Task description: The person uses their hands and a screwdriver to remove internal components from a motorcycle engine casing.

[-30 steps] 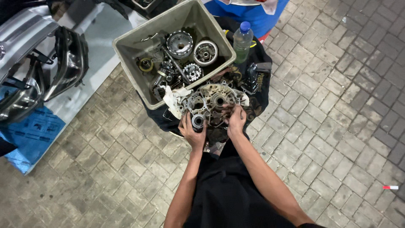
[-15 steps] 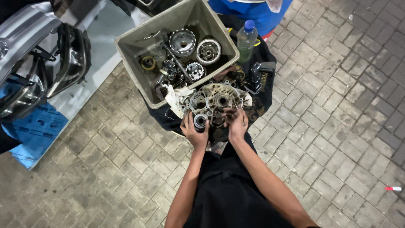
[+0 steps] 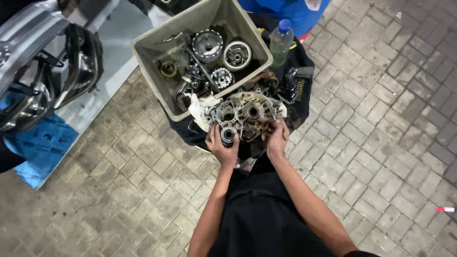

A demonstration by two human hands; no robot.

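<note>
Over the black cloth beside the parts bin, our left hand cups a small bearing while our right hand pinches the engine case rim, which we judge heavy, rigid, oily.

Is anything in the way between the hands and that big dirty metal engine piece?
Nothing visible. The left hand cups a small round part at the engine case, and the right hand touches its edge.

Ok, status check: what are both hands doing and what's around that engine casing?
Left hand holds small round bearing. Right hand grips edge of engine casing. Casing sits on dark cloth. Tub of parts and plastic bottle crowd behind.
</note>
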